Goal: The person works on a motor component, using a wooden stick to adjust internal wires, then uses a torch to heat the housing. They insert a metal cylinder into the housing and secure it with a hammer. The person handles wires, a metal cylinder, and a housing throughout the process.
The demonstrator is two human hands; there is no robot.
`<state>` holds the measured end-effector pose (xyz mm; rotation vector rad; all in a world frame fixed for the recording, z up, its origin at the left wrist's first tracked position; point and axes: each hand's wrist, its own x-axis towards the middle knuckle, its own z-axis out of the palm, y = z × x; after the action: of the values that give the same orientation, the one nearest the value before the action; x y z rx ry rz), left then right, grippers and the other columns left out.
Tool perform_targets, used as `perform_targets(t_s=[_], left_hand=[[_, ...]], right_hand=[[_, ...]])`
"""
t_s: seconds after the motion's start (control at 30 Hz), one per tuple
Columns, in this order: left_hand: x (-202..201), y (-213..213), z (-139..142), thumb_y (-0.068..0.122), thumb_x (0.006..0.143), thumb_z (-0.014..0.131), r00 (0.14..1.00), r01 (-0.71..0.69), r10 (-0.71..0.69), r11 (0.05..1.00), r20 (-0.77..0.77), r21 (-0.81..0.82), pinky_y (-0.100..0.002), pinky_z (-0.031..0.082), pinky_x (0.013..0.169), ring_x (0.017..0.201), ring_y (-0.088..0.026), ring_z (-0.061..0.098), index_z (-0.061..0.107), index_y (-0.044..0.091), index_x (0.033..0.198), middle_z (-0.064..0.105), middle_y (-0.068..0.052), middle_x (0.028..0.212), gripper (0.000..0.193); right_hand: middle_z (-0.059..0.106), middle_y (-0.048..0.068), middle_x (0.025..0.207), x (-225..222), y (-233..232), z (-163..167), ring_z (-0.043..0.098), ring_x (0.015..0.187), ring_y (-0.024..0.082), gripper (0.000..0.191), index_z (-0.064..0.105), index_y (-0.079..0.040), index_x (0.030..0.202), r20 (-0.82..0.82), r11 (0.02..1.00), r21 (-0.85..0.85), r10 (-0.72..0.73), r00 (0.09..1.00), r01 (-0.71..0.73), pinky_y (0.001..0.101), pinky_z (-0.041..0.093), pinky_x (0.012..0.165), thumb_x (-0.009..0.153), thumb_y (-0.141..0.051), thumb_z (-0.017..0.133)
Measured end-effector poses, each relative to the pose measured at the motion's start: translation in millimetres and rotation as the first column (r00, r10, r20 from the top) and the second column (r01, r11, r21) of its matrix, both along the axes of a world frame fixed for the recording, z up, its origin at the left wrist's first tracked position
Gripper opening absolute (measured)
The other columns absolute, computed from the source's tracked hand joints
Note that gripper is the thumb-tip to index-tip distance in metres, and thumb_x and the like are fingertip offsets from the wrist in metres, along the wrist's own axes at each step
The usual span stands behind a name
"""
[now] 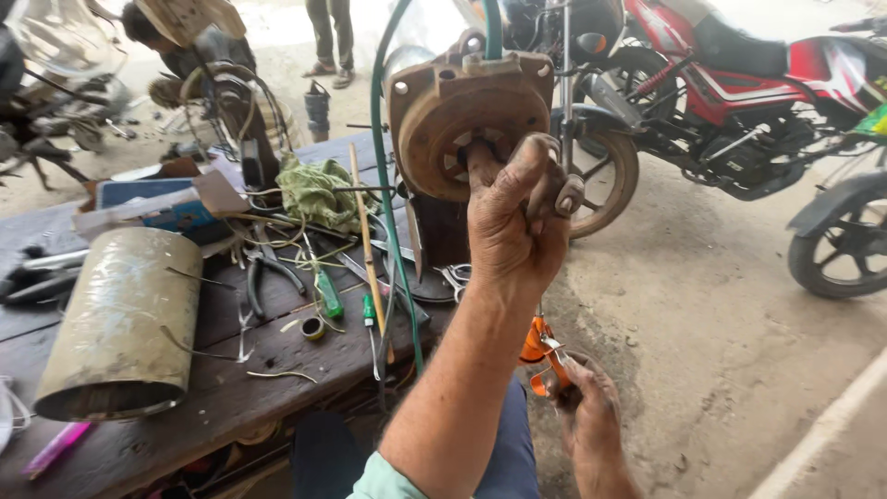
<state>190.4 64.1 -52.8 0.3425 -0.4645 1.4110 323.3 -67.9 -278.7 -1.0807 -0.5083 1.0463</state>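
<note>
My left hand (513, 217) is raised against a rusty brown motor housing (462, 115) that stands at the edge of the workbench. One finger pokes into the housing's round centre opening, while the other fingers curl around a small metal part (567, 198). A green cable (386, 212) runs down in front of the housing. Lower down, near my knee, my right hand (584, 416) grips orange-handled pliers (539, 354).
The dark wooden workbench (231, 397) carries a large metal cylinder (120, 323), green-handled screwdrivers (327, 291), pliers, wires and a green rag (317, 192). Red motorcycles (739, 83) stand on the dirt floor to the right. At the back left a person crouches; another stands nearby.
</note>
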Motion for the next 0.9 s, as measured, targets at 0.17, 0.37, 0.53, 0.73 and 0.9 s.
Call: perform_targets(t_s=[0.17,0.37,0.53,0.73,0.9], left_hand=[[-4.1,-42.0,-5.8,0.011,0.084,0.085,0.890,-0.151,0.167,0.986,-0.424,0.070,-0.030,0.057,0.058,0.069,-0.013,0.065,-0.008,0.026,0.163,0.067,-0.004,0.088,0.123],[-46.9,-25.7,4.1,0.037,0.088,0.078,0.062,-0.293,0.517,0.827,-0.854,0.480,-0.034,0.063,0.071,0.073,-0.022,0.076,-0.014,0.000,0.163,0.074,-0.010,0.079,0.124],[-80.6,-2.5,21.0,0.060,0.086,0.072,-0.698,0.062,0.505,0.749,-0.508,0.659,-0.040,0.065,0.065,0.071,-0.026,0.076,0.022,-0.005,0.153,0.074,-0.015,0.077,0.107],[-73.7,1.6,24.6,0.056,0.086,0.077,-0.740,0.087,0.515,0.710,-0.432,0.699,-0.040,0.063,0.064,0.071,-0.027,0.075,0.027,-0.010,0.146,0.073,-0.017,0.080,0.102],[-64.8,-20.4,-3.3,0.014,0.086,0.084,0.655,-0.149,0.249,0.968,-0.714,0.200,-0.030,0.053,0.048,0.061,-0.015,0.062,0.016,0.012,0.166,0.066,-0.011,0.084,0.105]], right_hand=[[0.068,0.009,0.080,15.1,-25.6,-13.7,0.062,0.065,0.013,0.032,0.065,0.006,0.115,0.024,0.997,-0.064,-0.052,0.998,0.053,0.0256,0.049,0.056,0.092,-0.017,0.065],[0.067,0.007,0.082,18.6,-22.8,-18.9,0.063,0.065,0.013,0.032,0.064,0.005,0.119,0.025,0.995,-0.020,-0.101,0.995,0.102,0.0245,0.050,0.060,0.095,-0.016,0.065],[0.068,0.009,0.081,-0.1,-11.4,-15.4,0.065,0.064,0.014,0.032,0.063,0.006,0.117,-0.028,0.999,-0.005,-0.040,0.999,0.040,0.0251,0.051,0.058,0.094,-0.016,0.064],[0.068,0.009,0.087,-10.4,-13.1,-21.7,0.065,0.064,0.013,0.034,0.062,0.006,0.118,-0.061,1.000,-0.020,-0.006,0.998,0.005,0.0256,0.053,0.059,0.092,-0.015,0.064],[0.066,0.009,0.087,-3.8,-15.4,-30.4,0.064,0.065,0.012,0.035,0.062,0.008,0.122,-0.055,1.000,-0.026,-0.008,0.998,0.007,0.0236,0.050,0.059,0.095,-0.015,0.065]])
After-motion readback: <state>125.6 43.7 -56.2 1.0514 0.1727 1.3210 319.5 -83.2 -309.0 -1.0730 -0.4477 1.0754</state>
